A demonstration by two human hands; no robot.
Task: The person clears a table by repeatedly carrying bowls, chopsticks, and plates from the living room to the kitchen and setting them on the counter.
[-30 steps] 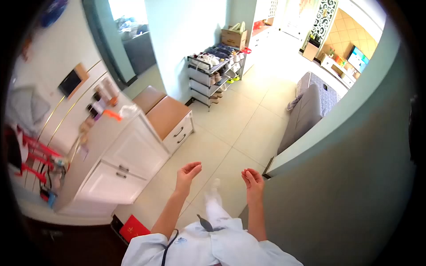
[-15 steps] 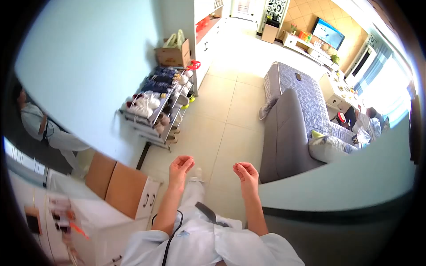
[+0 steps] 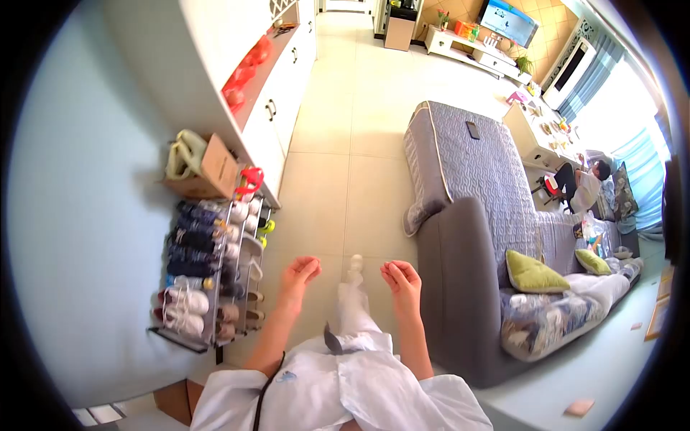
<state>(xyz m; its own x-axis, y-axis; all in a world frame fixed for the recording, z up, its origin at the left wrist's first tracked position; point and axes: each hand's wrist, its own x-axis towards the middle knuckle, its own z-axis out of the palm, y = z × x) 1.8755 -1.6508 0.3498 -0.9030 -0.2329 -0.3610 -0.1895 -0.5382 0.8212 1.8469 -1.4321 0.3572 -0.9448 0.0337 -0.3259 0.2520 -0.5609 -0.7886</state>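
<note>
Both hands are raised over the tiled floor [image 3: 316, 172], in front of my white shirt. My left hand [image 3: 300, 273] has its fingers curled together and is nearest to the shoe rack [image 3: 208, 334]. If it pinches anything, that is too small to see. My right hand [image 3: 400, 276] is also closed, with thumb and fingers together, beside the grey sofa [image 3: 460, 273]. What it holds, if anything, cannot be made out. The two hands are well apart from each other.
A cardboard box [image 3: 219, 167] tops the shoe rack at left, near white cabinets [image 3: 269, 122]. A phone [image 3: 472, 130] lies on the sofa cover. A person [image 3: 588, 188] sits beside a white table [image 3: 528, 140] at right. A television [image 3: 508, 22] is at the back.
The view has swung right and moved forward, past the drawer cabinet and bench. The shoe rack and sofa are closer now. Both hands have kept nearly the same closed pose.
</note>
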